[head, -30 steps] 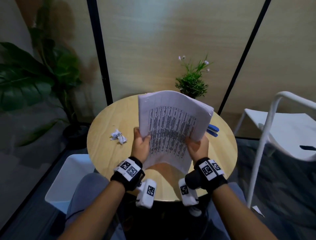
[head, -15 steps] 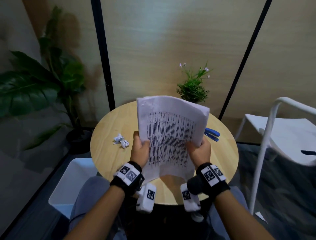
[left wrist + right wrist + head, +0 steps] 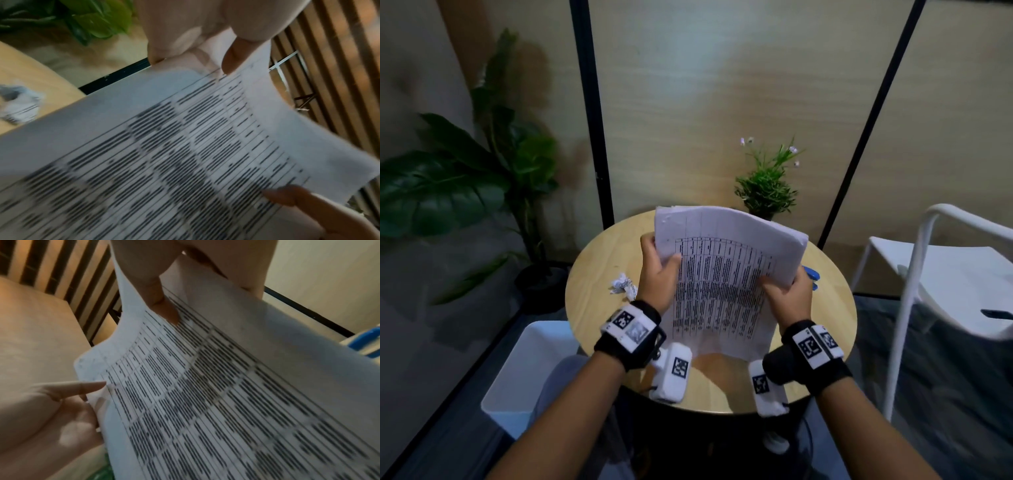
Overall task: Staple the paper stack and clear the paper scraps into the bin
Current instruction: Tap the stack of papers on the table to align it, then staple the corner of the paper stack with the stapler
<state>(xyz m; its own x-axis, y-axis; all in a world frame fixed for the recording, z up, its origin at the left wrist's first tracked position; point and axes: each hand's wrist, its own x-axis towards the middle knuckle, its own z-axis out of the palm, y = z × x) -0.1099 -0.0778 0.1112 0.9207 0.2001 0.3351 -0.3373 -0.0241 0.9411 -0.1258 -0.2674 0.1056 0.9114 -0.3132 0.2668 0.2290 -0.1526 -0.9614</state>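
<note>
Left hand & right hand are both gripping the printed paper stack upright above the round table, left having slid higher up its edge, prob. squaring sheets before reaching the blue stapler.

Head view looks down over the round bench; both wrist views sit close against the shared paper stack.

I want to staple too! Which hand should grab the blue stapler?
Probably the right hand. The blue stapler lies on the table just beyond it, while the left hand holds the paper stack on the far side.
</note>
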